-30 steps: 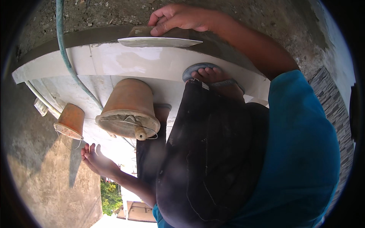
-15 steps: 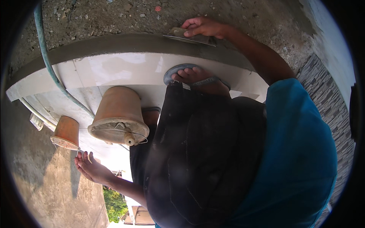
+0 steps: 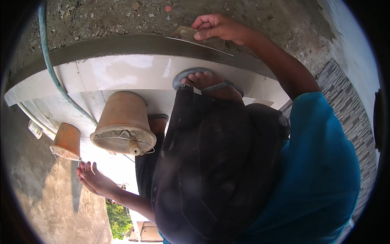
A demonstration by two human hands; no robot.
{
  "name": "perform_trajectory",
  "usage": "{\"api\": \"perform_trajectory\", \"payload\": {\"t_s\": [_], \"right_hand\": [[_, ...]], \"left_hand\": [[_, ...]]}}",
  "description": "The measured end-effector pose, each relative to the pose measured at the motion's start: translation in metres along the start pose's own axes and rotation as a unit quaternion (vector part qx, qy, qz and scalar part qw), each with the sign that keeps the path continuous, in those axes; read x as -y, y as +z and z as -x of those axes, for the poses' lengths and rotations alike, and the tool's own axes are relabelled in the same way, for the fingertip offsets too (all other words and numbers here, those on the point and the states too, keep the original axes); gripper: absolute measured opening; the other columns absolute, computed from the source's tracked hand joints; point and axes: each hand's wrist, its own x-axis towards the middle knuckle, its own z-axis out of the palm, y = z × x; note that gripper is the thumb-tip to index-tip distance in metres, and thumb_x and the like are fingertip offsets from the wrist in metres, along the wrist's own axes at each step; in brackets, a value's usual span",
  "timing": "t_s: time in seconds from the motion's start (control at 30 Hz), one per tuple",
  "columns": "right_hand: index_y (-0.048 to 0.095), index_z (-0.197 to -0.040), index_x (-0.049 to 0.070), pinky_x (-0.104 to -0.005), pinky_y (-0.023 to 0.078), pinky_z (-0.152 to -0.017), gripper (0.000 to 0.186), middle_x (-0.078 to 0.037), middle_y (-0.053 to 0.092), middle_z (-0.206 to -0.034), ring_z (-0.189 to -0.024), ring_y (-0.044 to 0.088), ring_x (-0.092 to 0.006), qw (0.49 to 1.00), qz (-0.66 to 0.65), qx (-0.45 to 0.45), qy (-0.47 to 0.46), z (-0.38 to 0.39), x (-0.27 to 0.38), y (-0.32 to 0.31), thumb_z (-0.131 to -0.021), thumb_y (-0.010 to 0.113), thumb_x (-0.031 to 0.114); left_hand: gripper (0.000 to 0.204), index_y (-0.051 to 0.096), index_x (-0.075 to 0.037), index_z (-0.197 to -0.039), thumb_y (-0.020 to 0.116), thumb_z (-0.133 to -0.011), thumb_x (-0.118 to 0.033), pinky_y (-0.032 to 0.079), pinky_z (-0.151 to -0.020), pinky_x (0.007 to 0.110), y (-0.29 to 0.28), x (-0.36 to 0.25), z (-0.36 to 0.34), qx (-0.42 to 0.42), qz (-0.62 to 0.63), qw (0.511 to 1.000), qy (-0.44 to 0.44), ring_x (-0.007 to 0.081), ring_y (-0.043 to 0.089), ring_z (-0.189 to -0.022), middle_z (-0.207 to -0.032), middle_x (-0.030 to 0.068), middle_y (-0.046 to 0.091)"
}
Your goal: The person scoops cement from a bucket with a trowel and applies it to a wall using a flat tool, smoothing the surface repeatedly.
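Observation:
My right hand [image 3: 219, 29] is closed around a mortar-smeared plastering trowel [image 3: 183, 32]. Its long, straight blade edge lies over a strip of smooth, wet-looking grey mortar [image 3: 122, 45] that runs along the top of the pale tiled ledge [image 3: 118, 73]. I cannot tell whether the blade touches the mortar. At lower left, my left hand [image 3: 96, 179] is empty, its fingers apart, close by the rim and wire handle of a small orange bucket [image 3: 67, 138]. Nearer the middle stands a larger, cement-stained bucket [image 3: 124, 112] with a wire handle and grip.
A green hose [image 3: 46, 53] crosses the ledge at the left. Rough, gravelly ground [image 3: 105, 18] lies beyond the mortar strip. My sandalled foot [image 3: 209, 83] rests against the tiles. A wall of grey, stone-patterned tiles [image 3: 345, 97] rises at the right.
The trowel has shifted slightly left along the mortar strip, and its blade slants more. My left hand stays open near the small bucket. The whole view has moved slightly.

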Motion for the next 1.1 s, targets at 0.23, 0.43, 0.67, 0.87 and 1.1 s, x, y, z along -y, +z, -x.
{"api": "perform_trajectory", "payload": {"t_s": [0.23, 0.43, 0.67, 0.87, 1.1], "right_hand": [[0.065, -0.121, 0.005, -0.0285, 0.045, -0.094, 0.040, -0.002, 0.069, -0.110, -0.105, 0.062, -0.0118, 0.996, 0.080, 0.017, 0.031, -0.064, -0.053, -0.020, -0.092, 0.076, 0.031], [0.066, -0.120, 0.007, -0.0327, 0.042, -0.098, 0.049, -0.004, 0.070, -0.112, -0.110, 0.060, -0.0160, 0.998, 0.012, 0.035, 0.047, -0.019, -0.021, 0.005, -0.084, 0.082, 0.036], [0.066, -0.118, 0.006, -0.0294, 0.043, -0.094, 0.046, -0.003, 0.069, -0.108, -0.105, 0.061, -0.0136, 0.999, -0.025, 0.029, -0.006, 0.004, 0.019, 0.017, -0.085, 0.082, 0.033], [0.066, -0.118, 0.005, -0.0288, 0.043, -0.095, 0.045, -0.003, 0.068, -0.108, -0.106, 0.060, -0.0133, 0.997, 0.072, -0.025, -0.012, -0.095, -0.021, 0.005, -0.085, 0.082, 0.033], [0.066, -0.115, 0.005, -0.0317, 0.043, -0.093, 0.049, -0.006, 0.069, -0.107, -0.103, 0.061, -0.0170, 0.998, 0.045, 0.052, -0.004, -0.041, 0.014, 0.034, -0.082, 0.083, 0.036]], "left_hand": [[0.041, 0.043, 0.005, -0.142, 0.040, -0.110, -0.022, 0.051, -0.096, 0.043, -0.007, 0.004, 0.000, -0.009, 0.030, 1.000, -0.003, 0.0271, 0.060, -0.114, -0.132, 0.0177, 0.059], [0.039, 0.044, 0.004, -0.140, 0.041, -0.110, -0.021, 0.050, -0.097, 0.044, -0.004, 0.004, 0.002, -0.005, 0.042, 0.999, -0.020, 0.0268, 0.060, -0.113, -0.131, 0.0167, 0.060], [0.039, 0.044, 0.003, -0.140, 0.042, -0.110, -0.021, 0.050, -0.097, 0.043, 0.003, 0.003, 0.004, -0.015, 0.030, 0.999, -0.031, 0.0264, 0.060, -0.113, -0.130, 0.0164, 0.060], [0.042, 0.043, 0.005, -0.140, 0.045, -0.109, -0.023, 0.051, -0.099, 0.045, -0.006, 0.005, 0.005, -0.033, 0.015, 0.999, -0.038, 0.0302, 0.059, -0.116, -0.131, 0.0193, 0.058], [0.042, 0.043, 0.005, -0.140, 0.044, -0.109, -0.023, 0.051, -0.099, 0.045, -0.008, 0.014, 0.007, -0.024, 0.025, 0.998, -0.049, 0.0299, 0.058, -0.117, -0.132, 0.0197, 0.058]]}}
